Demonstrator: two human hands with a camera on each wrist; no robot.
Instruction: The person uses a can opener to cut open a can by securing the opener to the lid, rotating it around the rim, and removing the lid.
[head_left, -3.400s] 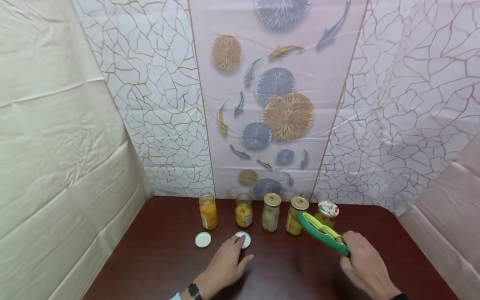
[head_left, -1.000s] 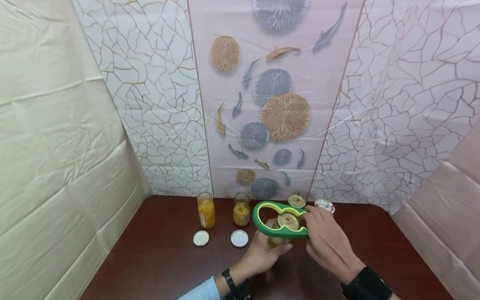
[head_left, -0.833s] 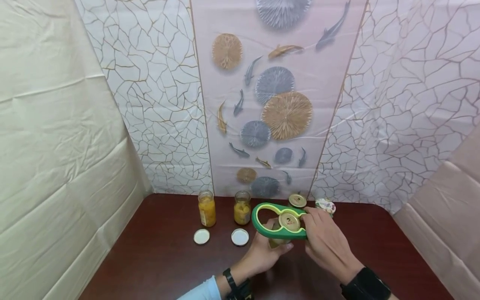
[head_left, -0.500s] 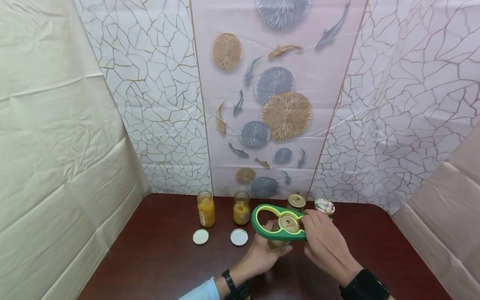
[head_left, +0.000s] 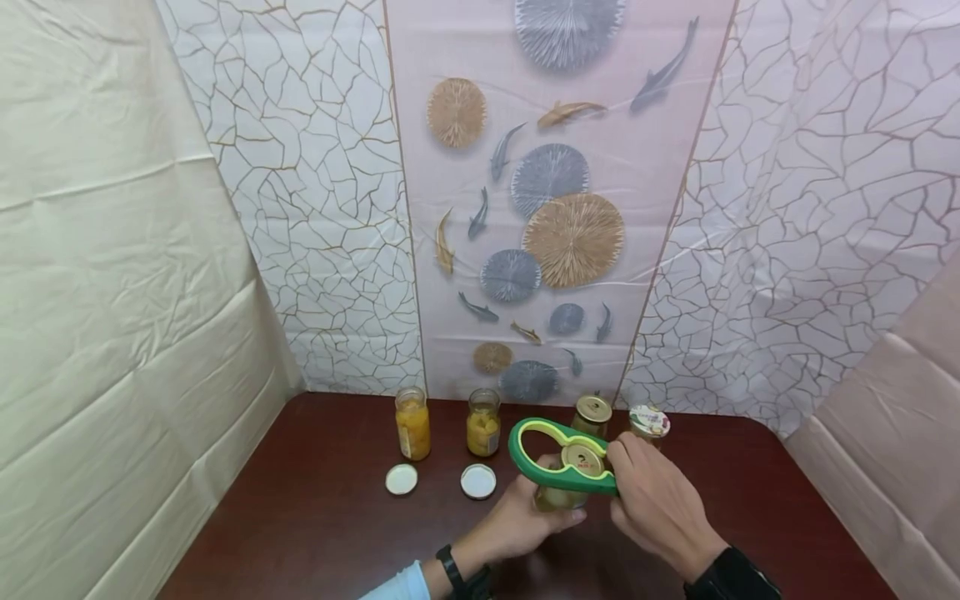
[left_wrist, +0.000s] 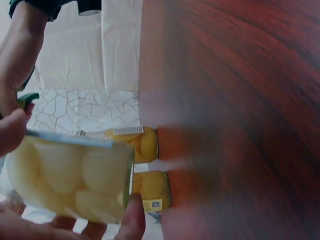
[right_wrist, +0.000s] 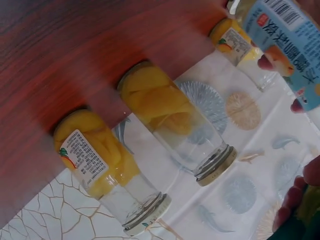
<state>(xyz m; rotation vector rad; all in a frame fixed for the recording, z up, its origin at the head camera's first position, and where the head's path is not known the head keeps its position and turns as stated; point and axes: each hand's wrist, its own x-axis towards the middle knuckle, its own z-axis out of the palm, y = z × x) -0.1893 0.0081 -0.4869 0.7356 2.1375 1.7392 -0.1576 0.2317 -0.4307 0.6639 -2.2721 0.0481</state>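
My left hand [head_left: 517,521] holds a glass jar of pale fruit [head_left: 555,498] above the table, and its thumb shows along the jar's near side. My right hand [head_left: 663,504] grips a green jar opener [head_left: 551,477] with a yellow inner edge. The opener's middle opening sits around the jar's gold lid [head_left: 585,460], which is on the jar. In the left wrist view the pale fruit [left_wrist: 70,170] shows through the glass, and in the right wrist view the same jar shows a blue label [right_wrist: 285,50].
Two lidless jars of yellow fruit, one left [head_left: 413,429] and one right [head_left: 483,429], stand at the back. Before them lie two loose lids, left [head_left: 401,479] and right [head_left: 478,482]. Behind my hands stand a gold-lidded jar [head_left: 592,410] and a white-lidded jar [head_left: 649,421].
Earlier my left hand touched a loose lid, the pale fruit jar stood in the row, and the opener was raised beside it. Since then the jar was lifted and the opener set around its lid.
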